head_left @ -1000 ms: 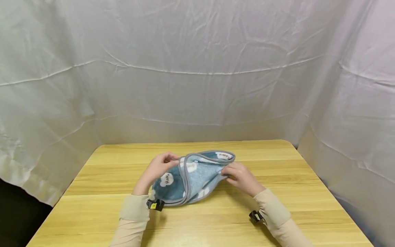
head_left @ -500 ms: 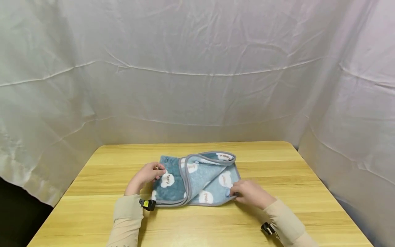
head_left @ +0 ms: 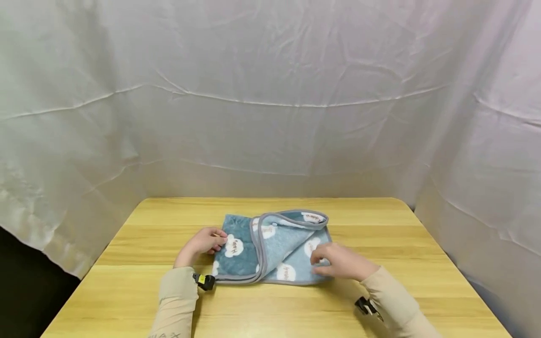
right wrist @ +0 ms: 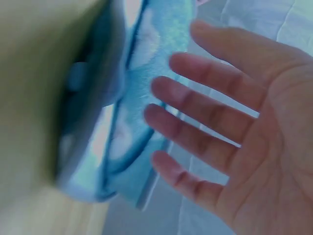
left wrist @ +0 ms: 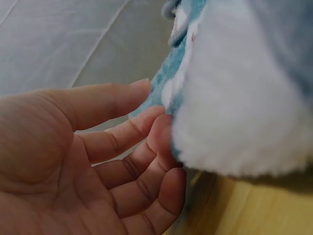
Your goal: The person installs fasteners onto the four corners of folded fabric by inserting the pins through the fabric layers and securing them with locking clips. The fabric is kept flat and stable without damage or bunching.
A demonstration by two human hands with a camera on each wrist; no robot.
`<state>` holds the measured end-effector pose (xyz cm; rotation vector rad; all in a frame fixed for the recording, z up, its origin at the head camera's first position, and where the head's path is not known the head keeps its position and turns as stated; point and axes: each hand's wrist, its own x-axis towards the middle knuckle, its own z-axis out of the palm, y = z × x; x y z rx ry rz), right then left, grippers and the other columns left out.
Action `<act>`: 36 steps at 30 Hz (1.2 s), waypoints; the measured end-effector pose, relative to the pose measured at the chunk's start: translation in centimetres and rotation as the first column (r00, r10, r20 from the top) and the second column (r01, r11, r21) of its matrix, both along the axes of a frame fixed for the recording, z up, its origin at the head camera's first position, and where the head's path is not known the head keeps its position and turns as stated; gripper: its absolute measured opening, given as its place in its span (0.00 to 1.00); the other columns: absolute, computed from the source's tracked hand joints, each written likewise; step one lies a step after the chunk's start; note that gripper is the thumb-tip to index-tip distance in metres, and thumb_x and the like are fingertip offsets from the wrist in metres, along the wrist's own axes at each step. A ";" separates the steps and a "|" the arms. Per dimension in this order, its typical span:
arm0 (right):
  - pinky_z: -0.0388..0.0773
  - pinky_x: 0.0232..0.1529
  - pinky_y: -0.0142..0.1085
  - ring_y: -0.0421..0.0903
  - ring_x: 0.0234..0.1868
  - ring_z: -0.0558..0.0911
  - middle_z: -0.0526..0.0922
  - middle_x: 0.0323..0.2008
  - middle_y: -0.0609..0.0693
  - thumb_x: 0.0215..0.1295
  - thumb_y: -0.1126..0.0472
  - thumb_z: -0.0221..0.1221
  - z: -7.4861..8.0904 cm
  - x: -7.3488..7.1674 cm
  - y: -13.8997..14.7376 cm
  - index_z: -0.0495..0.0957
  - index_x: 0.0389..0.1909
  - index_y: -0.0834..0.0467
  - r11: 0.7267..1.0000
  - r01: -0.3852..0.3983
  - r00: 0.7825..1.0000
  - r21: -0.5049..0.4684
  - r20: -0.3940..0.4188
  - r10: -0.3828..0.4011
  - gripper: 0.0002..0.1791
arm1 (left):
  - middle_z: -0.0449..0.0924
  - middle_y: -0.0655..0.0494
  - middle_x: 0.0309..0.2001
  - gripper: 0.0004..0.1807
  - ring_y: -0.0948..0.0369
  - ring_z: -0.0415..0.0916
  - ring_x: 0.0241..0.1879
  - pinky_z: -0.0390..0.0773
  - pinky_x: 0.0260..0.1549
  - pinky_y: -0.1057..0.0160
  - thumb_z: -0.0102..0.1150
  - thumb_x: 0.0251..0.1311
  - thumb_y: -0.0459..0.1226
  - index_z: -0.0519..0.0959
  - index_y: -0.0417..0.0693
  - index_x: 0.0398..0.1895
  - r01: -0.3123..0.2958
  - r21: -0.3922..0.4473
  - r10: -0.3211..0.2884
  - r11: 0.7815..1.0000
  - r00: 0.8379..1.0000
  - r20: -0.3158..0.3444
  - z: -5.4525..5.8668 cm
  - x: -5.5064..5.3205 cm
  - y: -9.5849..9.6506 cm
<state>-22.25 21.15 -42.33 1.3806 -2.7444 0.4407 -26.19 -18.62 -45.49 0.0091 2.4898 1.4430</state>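
A plush blue blanket [head_left: 241, 259], patterned with white cloud shapes and edged in grey binding, lies folded on the table. One layer is turned back diagonally across its middle, showing the paler underside. My left hand [head_left: 205, 241] is at the blanket's left edge. In the left wrist view its thumb and fingers are loosely bent, with fingertips [left wrist: 160, 128] right at the fabric and nothing pinched. Over the front right part of the blanket is my right hand [head_left: 341, 261], its fingers spread and slightly bent. The right wrist view shows those fingers [right wrist: 183, 126] holding nothing.
The wooden table [head_left: 270, 310] has a light wood grain and rounded far corners. Pale cloth curtains [head_left: 270, 141] hang behind it and at both sides. Each wrist carries a small black camera, such as the left wrist camera [head_left: 204, 281].
My right hand drew the blanket's right corner outward and toward the front, flattening it, then let go. My left hand came off the upper fold and moved left to the blanket's edge.
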 end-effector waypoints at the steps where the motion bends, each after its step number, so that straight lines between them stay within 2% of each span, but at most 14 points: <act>1: 0.79 0.39 0.32 0.41 0.36 0.82 0.84 0.33 0.45 0.60 0.56 0.66 0.3 -0.3 -0.4 0.84 0.34 0.55 1.000 -0.001 1.000 -0.016 -0.008 0.001 0.06 | 0.77 0.47 0.39 0.15 0.58 0.75 0.33 0.75 0.34 0.61 0.55 0.68 0.37 0.76 0.36 0.52 -0.003 0.001 0.003 1.000 1.000 0.002 -0.1 -0.1 0.0; 7: 0.81 0.47 0.40 0.46 0.43 0.84 0.86 0.43 0.52 0.64 0.59 0.63 2.6 -3.5 -3.5 0.81 0.47 0.60 0.994 0.022 0.999 -0.109 -0.044 -0.027 0.13 | 0.77 0.49 0.38 0.13 0.59 0.74 0.33 0.73 0.33 0.63 0.55 0.68 0.36 0.76 0.38 0.50 -0.029 -0.002 0.029 1.000 1.000 -0.001 -0.7 -0.3 0.1; 11: 0.79 0.53 0.45 0.50 0.50 0.83 0.84 0.50 0.56 0.66 0.57 0.62 3.5 -6.3 -6.1 0.77 0.55 0.60 0.986 0.089 0.996 -0.140 0.015 -0.088 0.19 | 0.76 0.50 0.35 0.10 0.59 0.73 0.31 0.72 0.31 0.64 0.56 0.67 0.34 0.76 0.37 0.47 -0.067 -0.011 0.067 0.998 0.998 -0.011 -1.0 -0.3 0.1; 15: 0.76 0.56 0.47 0.52 0.54 0.81 0.81 0.53 0.57 0.67 0.56 0.61 3.4 -8.9 -8.6 0.73 0.60 0.58 0.986 0.144 0.988 -0.083 0.070 -0.139 0.22 | 0.76 0.50 0.33 0.08 0.59 0.73 0.28 0.72 0.29 0.64 0.57 0.65 0.33 0.75 0.37 0.44 -0.103 -0.007 0.102 0.995 0.995 -0.018 -1.0 -0.3 0.1; 20: 0.76 0.56 0.46 0.52 0.55 0.80 0.81 0.52 0.57 0.68 0.56 0.60 2.2 -11.4 -11.2 0.73 0.60 0.58 0.983 0.181 0.978 0.010 0.102 -0.181 0.22 | 0.76 0.49 0.34 0.12 0.59 0.73 0.29 0.72 0.29 0.64 0.60 0.64 0.34 0.72 0.37 0.45 -0.144 -0.004 0.144 0.990 0.989 -0.014 -0.9 -0.2 0.2; 23: 0.75 0.56 0.45 0.51 0.55 0.80 0.81 0.53 0.56 0.67 0.56 0.61 1.3 -12.3 -12.1 0.75 0.59 0.59 0.979 0.201 0.969 0.042 0.139 -0.205 0.21 | 0.75 0.50 0.33 0.12 0.59 0.73 0.29 0.72 0.29 0.65 0.61 0.63 0.34 0.72 0.37 0.44 -0.161 -0.014 0.161 0.987 0.987 -0.007 -1.1 -0.2 0.2; 26: 0.75 0.58 0.45 0.52 0.56 0.79 0.81 0.54 0.56 0.66 0.56 0.61 0.3 -13.0 -12.7 0.76 0.58 0.61 0.976 0.203 0.964 0.081 0.162 -0.213 0.22 | 0.73 0.53 0.27 0.08 0.60 0.70 0.26 0.70 0.28 0.65 0.61 0.63 0.35 0.73 0.40 0.33 -0.155 -0.027 0.156 0.987 0.988 0.003 -1.3 -0.2 0.3; 30: 0.71 0.63 0.47 0.54 0.63 0.75 0.76 0.62 0.57 0.66 0.55 0.61 -0.5 -13.7 -13.2 0.71 0.64 0.60 0.970 0.208 0.950 0.124 0.212 -0.231 0.27 | 0.64 0.57 0.17 0.21 0.61 0.62 0.21 0.64 0.25 0.65 0.61 0.64 0.36 0.63 0.50 0.16 -0.128 -0.045 0.128 0.991 0.992 -0.002 -1.3 -0.1 0.3; 32: 0.68 0.67 0.48 0.55 0.68 0.71 0.72 0.66 0.56 0.67 0.55 0.61 -0.7 -13.9 -13.3 0.68 0.68 0.59 0.968 0.213 0.934 0.134 0.262 -0.242 0.30 | 0.60 0.58 0.15 0.25 0.61 0.59 0.19 0.62 0.25 0.65 0.60 0.64 0.36 0.58 0.52 0.14 -0.121 -0.054 0.121 0.991 0.993 -0.004 -1.3 0.0 0.4; 36: 0.62 0.70 0.50 0.55 0.73 0.63 0.64 0.72 0.54 0.69 0.53 0.58 -0.8 -14.4 -13.3 0.61 0.73 0.53 0.965 0.205 0.898 0.162 0.361 -0.251 0.34 | 0.60 0.59 0.15 0.26 0.61 0.58 0.19 0.61 0.25 0.65 0.60 0.64 0.37 0.56 0.53 0.13 -0.124 -0.060 0.124 0.991 0.992 0.002 -1.2 0.0 0.5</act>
